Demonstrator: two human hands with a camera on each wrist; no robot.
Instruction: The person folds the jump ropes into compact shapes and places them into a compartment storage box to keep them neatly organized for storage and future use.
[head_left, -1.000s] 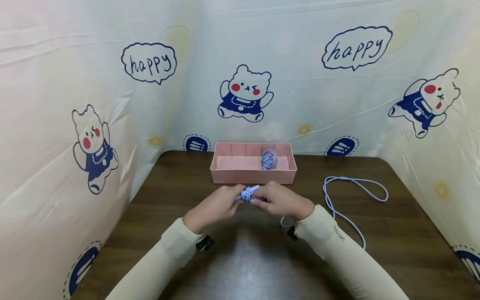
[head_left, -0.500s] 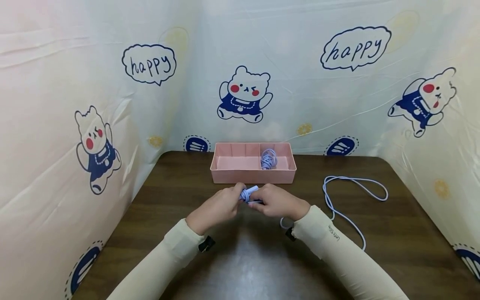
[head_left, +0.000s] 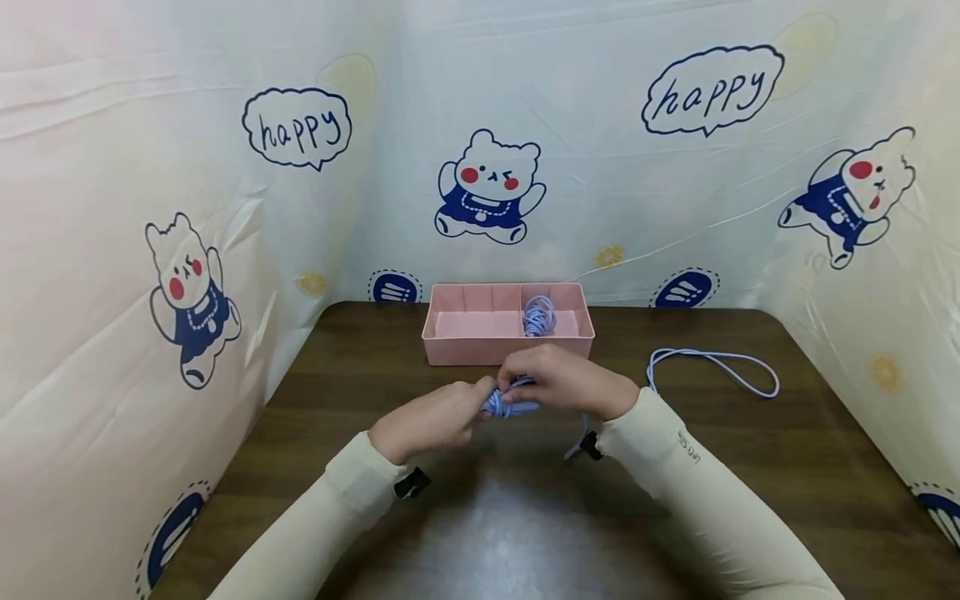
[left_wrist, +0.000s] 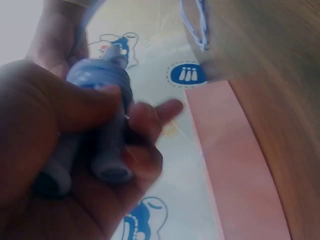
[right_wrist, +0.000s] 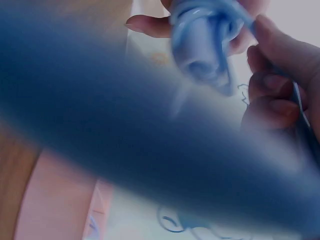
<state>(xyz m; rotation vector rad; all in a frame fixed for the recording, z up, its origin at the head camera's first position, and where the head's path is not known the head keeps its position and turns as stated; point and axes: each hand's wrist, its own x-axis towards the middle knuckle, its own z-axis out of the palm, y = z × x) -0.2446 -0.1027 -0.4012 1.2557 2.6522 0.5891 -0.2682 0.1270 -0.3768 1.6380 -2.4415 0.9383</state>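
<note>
A light blue jump rope (head_left: 497, 405) is held over the table, its cord wound round its two tube-shaped handles (left_wrist: 111, 155). My left hand (head_left: 435, 417) grips the handles, thumb pressed along them, as the left wrist view shows. Just to the right, my right hand (head_left: 566, 379) pinches the running cord (right_wrist: 242, 14) between thumb and fingers. From that hand the cord drops past the wrist. Its far loop (head_left: 693, 351) lies on the table at the right, partly hidden by the sleeve. A blurred blue band of cord crosses the right wrist view close to the lens.
Behind the hands stands a pink two-part box (head_left: 468, 352). Its right compartment holds another wound blue cord bundle (head_left: 538, 317). The brown wooden table (head_left: 337, 358) is backed by a printed cloth (head_left: 375, 167) with bears on it.
My right hand has risen and swung slightly away, drawing the cord over the handles. The left hand stays nearly in place. The stretch of cord beside the right sleeve has gone from view.
</note>
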